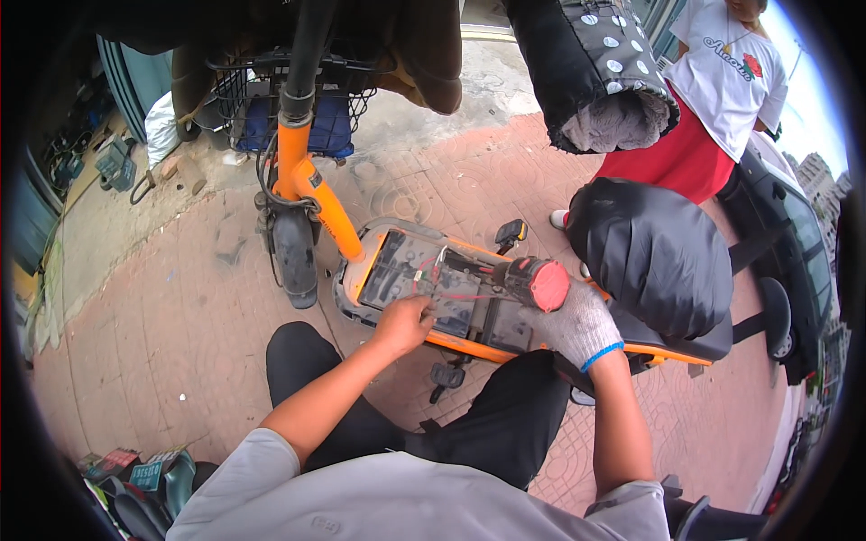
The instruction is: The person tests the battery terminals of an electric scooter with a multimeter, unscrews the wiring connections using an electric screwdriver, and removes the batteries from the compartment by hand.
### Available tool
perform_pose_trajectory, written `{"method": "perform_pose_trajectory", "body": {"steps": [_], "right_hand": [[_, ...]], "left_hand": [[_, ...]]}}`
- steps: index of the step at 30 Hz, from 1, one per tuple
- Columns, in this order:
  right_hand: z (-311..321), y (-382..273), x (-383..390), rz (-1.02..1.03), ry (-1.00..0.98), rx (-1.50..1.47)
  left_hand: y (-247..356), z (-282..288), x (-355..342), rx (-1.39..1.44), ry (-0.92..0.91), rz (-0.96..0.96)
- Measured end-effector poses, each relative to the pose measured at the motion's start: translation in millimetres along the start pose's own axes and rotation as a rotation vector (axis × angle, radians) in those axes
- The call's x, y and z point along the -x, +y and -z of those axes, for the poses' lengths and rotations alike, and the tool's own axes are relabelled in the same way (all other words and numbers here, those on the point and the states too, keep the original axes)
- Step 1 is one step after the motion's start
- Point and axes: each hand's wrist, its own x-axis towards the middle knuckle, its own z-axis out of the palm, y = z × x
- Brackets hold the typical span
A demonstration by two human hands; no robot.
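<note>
The bike's orange frame (336, 221) looks like smooth painted metal with a fairly glossy coat, while its floorboard (388, 270) is dull black plastic filmed with dust and the front tyre (293, 257) matt, dusty rubber. The power tool (548, 286) has a smooth red plastic-looking end, beside a rough-knit cloth glove (585, 323). Glossy, creased synthetic fabric forms the black cover (649, 261), and the shiny padded sleeve (586, 68) has a matt, fluffy lining (618, 123).

From afar I see red patterned paving (180, 361) under an orange e-bike (388, 270) at twelve o'clock, its front wheel (295, 261) toward eleven.
</note>
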Motion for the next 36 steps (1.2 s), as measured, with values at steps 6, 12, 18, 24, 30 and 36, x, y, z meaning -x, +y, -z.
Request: {"method": "perform_pose_trajectory", "body": {"steps": [6,12,18,24,30,36], "right_hand": [[-5.9,2.0,-29.0,-0.036,-0.086,0.003],[-16.7,6.2,-38.2,0.024,-0.096,0.013],[-21.7,-0.9,-55.9,0.117,-0.178,0.210],[-22.9,24.0,-63.6,0.001,-0.169,0.017],[-0.5,25.5,-42.9,-0.484,-0.210,-0.515],[-16.2,52.8,-37.3,-0.668,-0.155,-0.619]], "left_hand": [[-3.3,11.4,-79.5,-0.004,-0.009,-0.173],[-17.9,19.0,-100.8,-0.132,-0.195,-0.109],[-8.3,-6.0,-101.0,0.208,-0.120,-0.311],[18.1,-32.4,-124.8,0.147,-0.254,-0.339],[26.1,-82.6,-153.2,0.106,-0.384,-0.435],[26.6,-117.2,-158.7,0.167,-0.461,-0.489]]}}
